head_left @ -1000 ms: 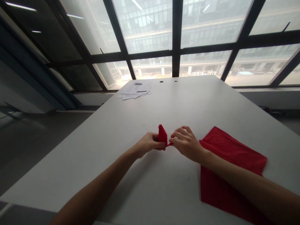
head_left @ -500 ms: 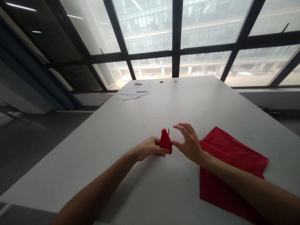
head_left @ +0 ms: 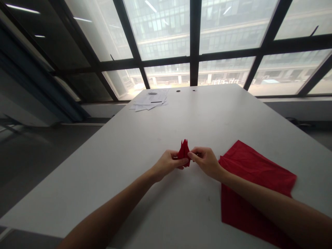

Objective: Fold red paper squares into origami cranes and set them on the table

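1 folded red piece, small, material unclear: held btwn our two hands, pointed tips up, folds gathered low.

1 L hand, ours: clamped on the piece's L side and lower part, thumb across the front, other fingers behind/below.

1 R hand, ours: thumb + index closed on the piece's R edge, other fingers curled. Both hands meet at the piece; whether they touch each other, we can't tell.

1 lg. red sheet, creased, w/ angular corners: flat on the tabletop, to R of our hands, partly hidden under our R forearm; contact w/ forearm unclear.

1 lot white papers, loosely stacked: far side of the tabletop, beyond + L of our hands, w/ a sm. dark strip and a sm. grayish item on top, ID unclear.

1 dark round spot: far end, beyond our hands.

1 set dark-framed windows: past the far edge.
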The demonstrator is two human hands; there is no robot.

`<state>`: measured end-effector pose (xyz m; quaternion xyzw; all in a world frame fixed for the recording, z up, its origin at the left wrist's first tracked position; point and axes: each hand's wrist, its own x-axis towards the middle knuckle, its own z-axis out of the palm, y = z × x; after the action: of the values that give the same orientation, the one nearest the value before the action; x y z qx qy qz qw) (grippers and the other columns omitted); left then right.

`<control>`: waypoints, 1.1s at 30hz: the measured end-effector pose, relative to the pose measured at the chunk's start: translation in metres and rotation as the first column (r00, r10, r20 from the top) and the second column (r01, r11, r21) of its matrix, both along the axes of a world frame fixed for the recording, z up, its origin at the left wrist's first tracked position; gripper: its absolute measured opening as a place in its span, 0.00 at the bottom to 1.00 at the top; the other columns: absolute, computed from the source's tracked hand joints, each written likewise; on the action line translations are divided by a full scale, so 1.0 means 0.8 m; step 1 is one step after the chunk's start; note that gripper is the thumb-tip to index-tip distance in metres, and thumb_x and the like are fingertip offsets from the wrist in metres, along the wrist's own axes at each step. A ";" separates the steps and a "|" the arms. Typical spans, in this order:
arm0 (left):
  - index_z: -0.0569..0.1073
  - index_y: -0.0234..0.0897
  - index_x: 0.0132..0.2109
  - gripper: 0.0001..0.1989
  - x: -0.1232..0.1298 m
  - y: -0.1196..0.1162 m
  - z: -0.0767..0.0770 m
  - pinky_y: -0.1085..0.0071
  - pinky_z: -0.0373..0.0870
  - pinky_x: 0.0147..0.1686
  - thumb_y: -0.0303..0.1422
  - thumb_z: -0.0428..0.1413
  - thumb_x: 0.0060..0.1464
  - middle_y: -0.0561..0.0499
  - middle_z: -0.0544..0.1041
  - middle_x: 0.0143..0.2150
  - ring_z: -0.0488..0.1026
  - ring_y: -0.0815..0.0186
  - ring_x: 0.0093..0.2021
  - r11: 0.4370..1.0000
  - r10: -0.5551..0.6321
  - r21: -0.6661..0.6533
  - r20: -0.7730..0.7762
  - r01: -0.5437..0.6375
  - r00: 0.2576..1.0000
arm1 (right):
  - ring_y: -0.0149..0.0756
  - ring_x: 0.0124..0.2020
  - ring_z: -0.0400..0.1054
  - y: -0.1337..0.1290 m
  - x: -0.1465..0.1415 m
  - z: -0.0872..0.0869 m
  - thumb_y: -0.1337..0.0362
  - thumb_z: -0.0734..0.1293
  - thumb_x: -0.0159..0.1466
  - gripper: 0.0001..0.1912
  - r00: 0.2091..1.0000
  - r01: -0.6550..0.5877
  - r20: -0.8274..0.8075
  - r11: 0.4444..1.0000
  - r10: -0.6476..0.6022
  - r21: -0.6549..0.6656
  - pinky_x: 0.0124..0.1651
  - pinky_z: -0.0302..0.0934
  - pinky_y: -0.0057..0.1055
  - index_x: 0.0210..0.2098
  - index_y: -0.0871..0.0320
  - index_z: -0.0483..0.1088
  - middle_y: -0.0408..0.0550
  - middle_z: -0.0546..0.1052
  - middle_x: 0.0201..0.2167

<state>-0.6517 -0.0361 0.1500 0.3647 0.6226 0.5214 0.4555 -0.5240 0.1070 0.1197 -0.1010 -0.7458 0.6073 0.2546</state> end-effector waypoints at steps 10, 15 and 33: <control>0.80 0.29 0.38 0.17 0.008 0.003 -0.007 0.72 0.64 0.34 0.42 0.65 0.52 0.47 0.77 0.32 0.70 0.67 0.32 0.997 0.014 0.071 0.010 -0.014 1.000 | 0.32 0.25 0.65 -0.003 0.002 0.001 0.58 0.71 0.61 0.12 0.999 -0.010 -0.039 0.999 0.008 -0.048 0.28 0.58 0.28 0.26 0.60 0.74 0.45 0.75 0.24; 0.80 0.27 0.34 0.19 0.010 0.003 -0.006 0.72 0.61 0.31 0.44 0.65 0.52 0.48 0.75 0.27 0.68 0.69 0.29 0.997 0.040 0.069 -0.011 -0.039 0.999 | 0.33 0.27 0.64 -0.003 0.002 0.001 0.54 0.69 0.62 0.14 0.999 -0.045 -0.034 0.995 0.042 -0.087 0.30 0.59 0.30 0.30 0.60 0.75 0.46 0.74 0.26; 0.76 0.29 0.32 0.23 0.011 0.003 -0.017 0.74 0.55 0.26 0.49 0.62 0.53 0.51 0.71 0.26 0.62 0.71 0.26 0.997 0.069 0.042 -0.054 -0.067 0.996 | 0.28 0.23 0.54 -0.003 -0.004 -0.002 0.52 0.70 0.59 0.19 0.998 -0.067 -0.008 0.978 0.067 -0.200 0.26 0.49 0.27 0.23 0.57 0.62 0.38 0.63 0.21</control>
<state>-0.6427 -0.0337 0.1367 0.3667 0.6363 0.5388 0.4127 -0.5273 0.1045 0.1185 -0.1006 -0.6838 0.6874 0.2231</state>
